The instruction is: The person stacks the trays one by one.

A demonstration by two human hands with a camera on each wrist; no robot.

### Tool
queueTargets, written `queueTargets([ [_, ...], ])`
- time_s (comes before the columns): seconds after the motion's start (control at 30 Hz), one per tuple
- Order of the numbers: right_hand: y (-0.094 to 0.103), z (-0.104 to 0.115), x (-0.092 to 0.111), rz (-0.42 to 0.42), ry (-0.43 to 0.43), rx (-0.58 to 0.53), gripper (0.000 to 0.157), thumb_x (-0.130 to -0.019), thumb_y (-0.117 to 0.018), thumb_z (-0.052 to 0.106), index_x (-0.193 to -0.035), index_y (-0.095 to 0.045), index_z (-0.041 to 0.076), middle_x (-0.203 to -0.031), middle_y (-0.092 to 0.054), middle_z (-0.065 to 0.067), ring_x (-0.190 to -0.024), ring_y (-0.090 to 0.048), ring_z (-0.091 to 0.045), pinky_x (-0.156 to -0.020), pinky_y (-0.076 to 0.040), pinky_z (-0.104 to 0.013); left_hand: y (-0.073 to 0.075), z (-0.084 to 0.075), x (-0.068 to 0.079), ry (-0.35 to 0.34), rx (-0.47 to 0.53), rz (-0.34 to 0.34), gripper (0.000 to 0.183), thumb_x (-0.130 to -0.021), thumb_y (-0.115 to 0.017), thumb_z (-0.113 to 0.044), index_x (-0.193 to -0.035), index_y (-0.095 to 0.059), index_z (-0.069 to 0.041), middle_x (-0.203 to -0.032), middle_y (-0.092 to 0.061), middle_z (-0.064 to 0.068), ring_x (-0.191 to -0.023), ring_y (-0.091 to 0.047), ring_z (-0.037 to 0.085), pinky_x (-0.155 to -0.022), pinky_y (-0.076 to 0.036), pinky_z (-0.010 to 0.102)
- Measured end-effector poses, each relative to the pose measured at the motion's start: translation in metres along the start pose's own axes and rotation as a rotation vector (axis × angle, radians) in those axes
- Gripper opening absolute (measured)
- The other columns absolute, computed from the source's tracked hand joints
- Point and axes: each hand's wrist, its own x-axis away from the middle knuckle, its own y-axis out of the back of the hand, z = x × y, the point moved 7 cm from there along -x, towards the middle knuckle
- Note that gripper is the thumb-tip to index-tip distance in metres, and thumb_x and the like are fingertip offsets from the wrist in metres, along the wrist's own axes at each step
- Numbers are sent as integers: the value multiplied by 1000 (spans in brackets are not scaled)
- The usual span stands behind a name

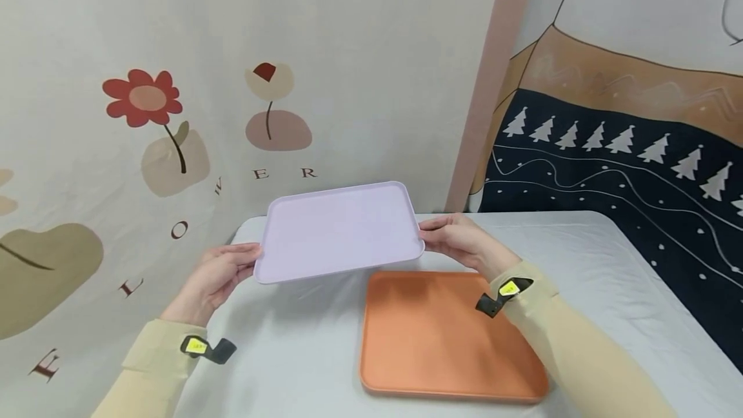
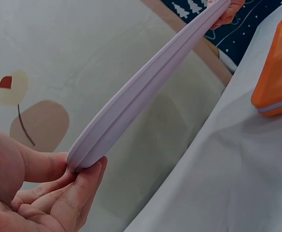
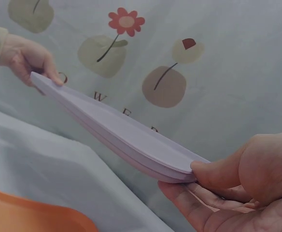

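A shallow lilac tray (image 1: pixel 342 231) is held up in the air above the white bed-like surface, tilted with its inside showing. My left hand (image 1: pixel 223 269) pinches its left edge, the thumb above and the fingers below in the left wrist view. At the opposite edge my right hand (image 1: pixel 455 237) grips it, with thumb (image 3: pixel 218 171) on the rim. Lines run along the lilac side (image 2: pixel 131 101); I cannot tell whether it is more than one tray. Below and to the right lies an orange tray (image 1: pixel 441 340), partly hidden by my right forearm. A lilac strip (image 2: pixel 278 105) shows beneath it.
A white-covered surface (image 1: pixel 278 366) lies under the trays. Behind it hangs a pale cloth (image 1: pixel 371 69) with printed flowers and letters. A dark cloth with white trees (image 1: pixel 580 173) hangs on the right. Each wrist wears a black strapped device (image 1: pixel 203 347).
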Motion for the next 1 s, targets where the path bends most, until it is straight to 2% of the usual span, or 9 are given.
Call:
queueTargets([
  [0.13,9,0,12,-4,0,13,36,-100,-67,-8,-134,-63,-15,-136,-64,-23,-107,-69,-24,-99,-60,-38,-12,-1,1,-19,-29,18,52,-104,-65,-2,-144,-43,24,-104,-72,-1,-94,-71,8,-87,-63,25],
  [0.3,20,-1,27,9,18,26,36,-99,-67,-7,-134,-61,-17,-127,-70,-19,-104,-70,-23,-98,-61,-36,-23,-2,2,-29,-32,27,47,-104,-66,-2,-140,-49,23,-103,-74,0,-93,-72,9,-85,-63,25],
  [0.53,33,-3,45,30,57,7,29,-99,-65,-11,-126,-65,-19,-114,-74,-14,-98,-71,-19,-94,-62,-32,-40,-2,5,-36,-32,56,44,-103,-66,0,-137,-52,23,-105,-75,2,-93,-73,10,-85,-63,26],
  [0.73,45,-5,62,31,58,-29,19,-98,-65,-12,-111,-77,-7,-111,-73,-11,-95,-72,-18,-93,-62,-32,-54,-2,7,-36,-50,70,43,-103,-68,-1,-136,-54,23,-109,-75,6,-93,-73,12,-85,-64,27],
  [1.0,56,-10,83,38,66,4,18,-99,-67,-8,-113,-77,-5,-112,-75,-10,-96,-73,-18,-94,-62,-35,-70,3,7,-41,-23,99,37,-102,-68,1,-131,-58,23,-109,-76,8,-93,-74,13,-85,-64,29],
])
